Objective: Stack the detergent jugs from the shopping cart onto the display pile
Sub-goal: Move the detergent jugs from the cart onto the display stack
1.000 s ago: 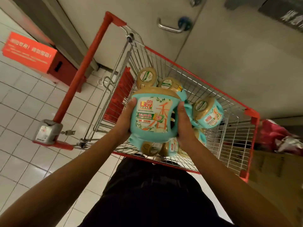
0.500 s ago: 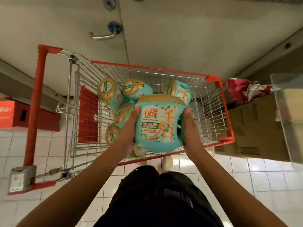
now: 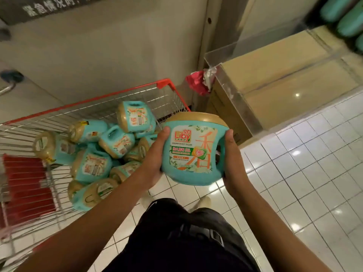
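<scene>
A teal detergent jug (image 3: 191,150) with a gold lid and a "Liby" label is held upright in front of me, outside the cart and above the tiled floor. My left hand (image 3: 154,160) grips its left side and my right hand (image 3: 231,163) grips the handle side. The red-framed wire shopping cart (image 3: 170,86) stands at the left, with several more teal jugs (image 3: 92,165) lying jumbled in it. Teal jugs of the display pile (image 3: 345,20) show at the top right corner, above a platform.
A clear acrylic barrier (image 3: 233,95) edges a cardboard-coloured display base (image 3: 284,75) at the right. Crumpled red wrapping (image 3: 197,82) lies between cart and base. A grey wall and door run behind the cart. White tiled floor (image 3: 304,173) spreads at the right.
I have turned to the right. The jug has come out from over the cart basket and is now beyond its right corner, above the floor, nearer the display base. Both hands keep their grip.
</scene>
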Tool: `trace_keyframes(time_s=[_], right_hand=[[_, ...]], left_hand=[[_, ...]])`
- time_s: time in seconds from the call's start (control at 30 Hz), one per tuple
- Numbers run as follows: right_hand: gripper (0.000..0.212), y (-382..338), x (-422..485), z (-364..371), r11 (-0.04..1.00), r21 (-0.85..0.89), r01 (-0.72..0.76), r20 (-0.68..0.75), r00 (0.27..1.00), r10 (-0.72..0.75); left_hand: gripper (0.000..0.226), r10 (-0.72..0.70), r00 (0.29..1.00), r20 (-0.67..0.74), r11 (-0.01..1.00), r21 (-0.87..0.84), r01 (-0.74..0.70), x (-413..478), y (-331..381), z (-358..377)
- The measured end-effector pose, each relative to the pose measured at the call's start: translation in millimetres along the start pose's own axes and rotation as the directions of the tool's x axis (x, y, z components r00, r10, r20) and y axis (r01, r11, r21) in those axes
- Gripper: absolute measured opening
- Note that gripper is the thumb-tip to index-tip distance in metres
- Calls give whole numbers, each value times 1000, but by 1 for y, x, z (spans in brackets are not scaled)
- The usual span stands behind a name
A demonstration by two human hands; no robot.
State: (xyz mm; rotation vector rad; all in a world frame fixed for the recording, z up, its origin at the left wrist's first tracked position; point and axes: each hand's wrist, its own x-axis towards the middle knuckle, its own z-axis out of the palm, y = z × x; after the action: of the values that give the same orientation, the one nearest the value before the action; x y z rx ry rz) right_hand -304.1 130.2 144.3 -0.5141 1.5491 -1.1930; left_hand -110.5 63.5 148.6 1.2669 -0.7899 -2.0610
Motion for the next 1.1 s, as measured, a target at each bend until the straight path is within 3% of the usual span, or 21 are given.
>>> trace_keyframes(time_s=[0.3,0.47,0.83,1.1], right_hand=[[66,-16,11,-196,995,94,44,-139,990,-31],[67,-23,36,-269,987,153,37,-192,981,-7],[66,-103,164,-408,981,192,-19,-226,972,63],[79,-181,257,-492,983,171,-66,-200,975,101]], left_hand=[[83,-84,980,181,974,221,42,47,-51,185],[70,-127,964,232,955,291,56,92,-66,255],[70,-194,948,253,955,271,123,240,-59,407],[68,-185,951,248,962,243,124,317,-28,521]])
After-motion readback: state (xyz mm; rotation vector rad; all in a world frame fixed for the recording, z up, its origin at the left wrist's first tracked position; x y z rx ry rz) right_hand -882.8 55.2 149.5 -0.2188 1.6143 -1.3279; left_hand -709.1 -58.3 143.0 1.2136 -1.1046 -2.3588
